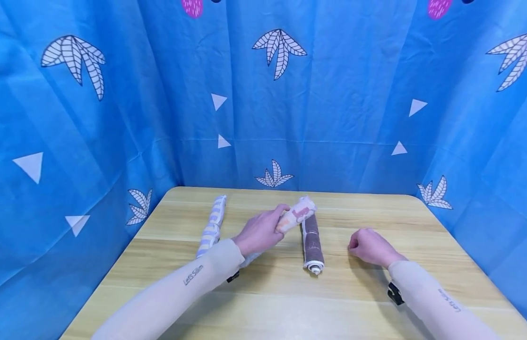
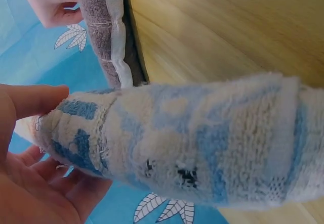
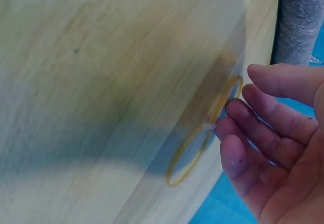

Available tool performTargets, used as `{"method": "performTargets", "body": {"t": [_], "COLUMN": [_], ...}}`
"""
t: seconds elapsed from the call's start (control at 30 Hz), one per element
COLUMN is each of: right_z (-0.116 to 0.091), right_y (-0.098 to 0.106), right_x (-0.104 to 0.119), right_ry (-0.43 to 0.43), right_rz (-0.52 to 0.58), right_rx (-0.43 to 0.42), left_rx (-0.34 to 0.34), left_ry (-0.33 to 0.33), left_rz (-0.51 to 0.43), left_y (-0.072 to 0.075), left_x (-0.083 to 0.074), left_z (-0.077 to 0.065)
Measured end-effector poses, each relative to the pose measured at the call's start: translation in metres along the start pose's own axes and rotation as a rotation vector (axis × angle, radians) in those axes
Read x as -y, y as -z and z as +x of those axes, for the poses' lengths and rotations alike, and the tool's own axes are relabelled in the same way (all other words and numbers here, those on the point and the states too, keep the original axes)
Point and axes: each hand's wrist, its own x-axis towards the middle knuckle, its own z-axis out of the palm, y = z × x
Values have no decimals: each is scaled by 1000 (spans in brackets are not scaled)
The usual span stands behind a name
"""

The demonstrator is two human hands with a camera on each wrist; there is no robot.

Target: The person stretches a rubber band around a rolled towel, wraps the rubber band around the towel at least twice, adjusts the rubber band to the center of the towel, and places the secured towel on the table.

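Hanging behind and on both sides, the blue curtain [image 1: 352, 104] has white leaves and triangles printed on it. In front of me is the pale wooden table [image 1: 289, 311], with rounded far corners. My light sleeves [image 1: 442, 297] reach in over it, with dark lettering along them.

The patterned towel roll [image 1: 297, 215] is in my left hand [image 1: 261, 232], raised over the table; from the head view its far end lies across the far end of the brown towel roll [image 1: 313, 238], though I can't tell whether the two touch. I grip the patterned one with my thumb on one side and my fingers curled on the other; it shows blue and cream below my wrist, pink and orange beyond my fingers. The brown one, edged in white, lies between my hands. The striped towel roll [image 1: 211, 227], lilac and pale yellow, lies to the left, partly behind my forearm.

My right hand [image 1: 374, 246] is low over the table, right of the brown roll, fingers bent. At its fingertips is a thin yellow rubber band [image 3: 209, 126]; I can't tell whether they pinch it or only reach it.
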Motion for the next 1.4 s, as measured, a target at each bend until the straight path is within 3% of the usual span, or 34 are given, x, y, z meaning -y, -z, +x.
{"method": "performTargets", "body": {"t": [0.37,0.67,1.03,1.27,1.4], "right_z": [-1,-3,-6,-9,-10], "right_y": [-3,-6,1,5,6], "right_x": [4,5,7,11,10], "right_ry": [-37,-65,-104,-121,-117], "right_rz": [-60,-55,283,216,270], "right_rx": [-20,6,124,153,190], "left_rx": [6,20,20,28,26], "left_ry": [-65,-95,-113,-122,-125], "left_rz": [91,87,123,129,132], "left_y": [-2,-7,-9,-10,-10], "left_x": [0,3,6,5,4], "left_z": [-16,-23,-26,-26,-26]}}
